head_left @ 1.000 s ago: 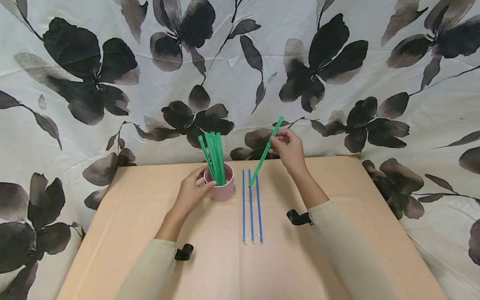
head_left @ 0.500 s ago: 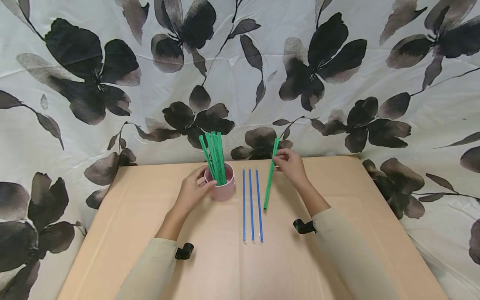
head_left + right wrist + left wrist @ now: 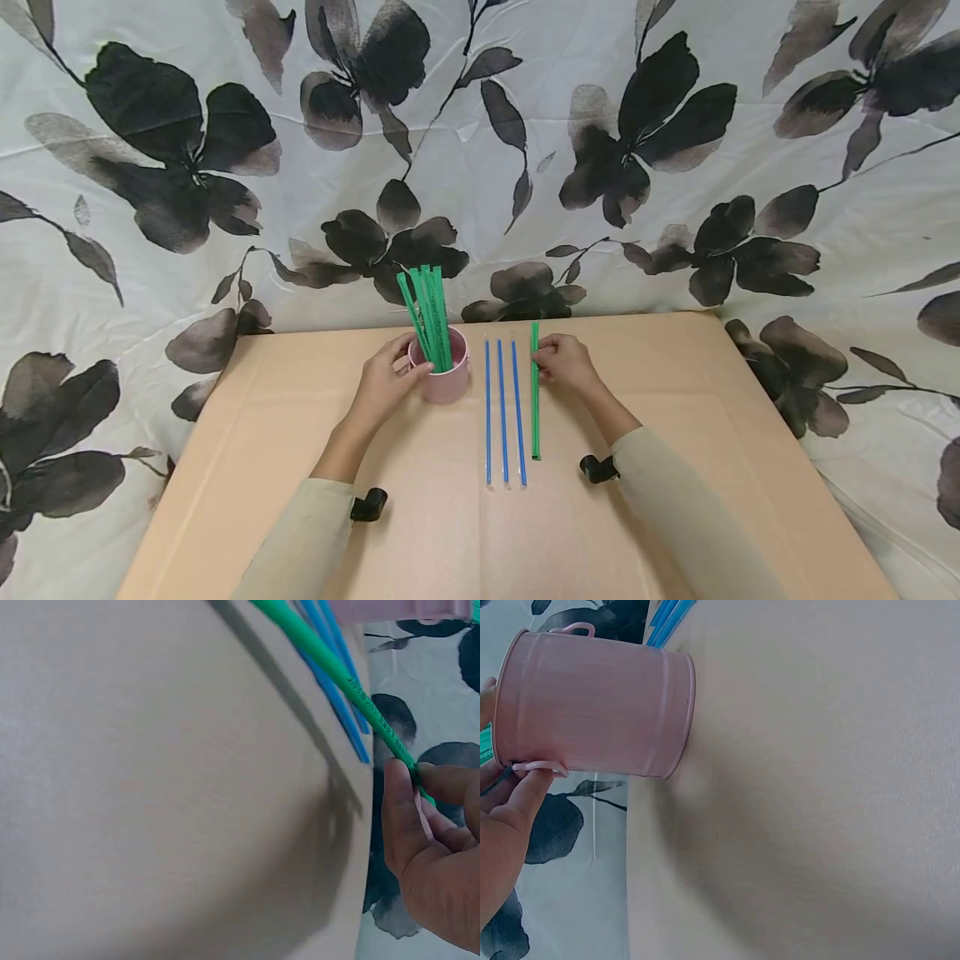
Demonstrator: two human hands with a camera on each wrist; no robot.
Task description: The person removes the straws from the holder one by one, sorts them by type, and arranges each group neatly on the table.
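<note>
Pinching a green straw (image 3: 535, 392) near its far end, the right hand (image 3: 564, 367) is laying it on the desk (image 3: 300, 433) at 3 o'clock of three blue straws (image 3: 502, 412); the left hand (image 3: 384, 385) is clasping the pink cup (image 3: 446, 379).

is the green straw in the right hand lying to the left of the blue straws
No, the green straw pinched by the right hand lies just right of the three blue straws.

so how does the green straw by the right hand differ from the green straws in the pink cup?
The green straw lies flat beside the blue straws, pinched by the right hand. The cup straws stand bunched and leaning in the pink cup, which the left hand holds. Same green colour.
</note>
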